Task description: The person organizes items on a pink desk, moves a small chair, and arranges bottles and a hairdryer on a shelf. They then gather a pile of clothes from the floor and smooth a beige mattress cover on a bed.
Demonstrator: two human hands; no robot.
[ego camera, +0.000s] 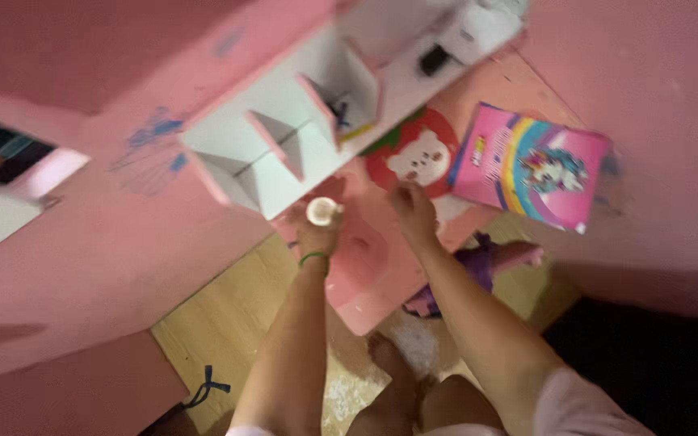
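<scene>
My left hand (pixel 317 230) is closed around a small white round object (pixel 321 211), held just below the white shelf unit (pixel 284 153); a green band circles that wrist. My right hand (pixel 414 211) rests with fingers down on the pink desk top (pixel 365 258), next to a red round item with a white bear face (pixel 418 155). The picture is blurred, so what the white object is cannot be told.
A pink book with a rainbow and unicorn cover (pixel 531 165) lies at the right of the desk. A purple toy (pixel 478 270) sits below the desk edge. Pink walls surround, a wooden floor (pixel 220 323) lies below, and my bare foot (pixel 393 371) stands on it.
</scene>
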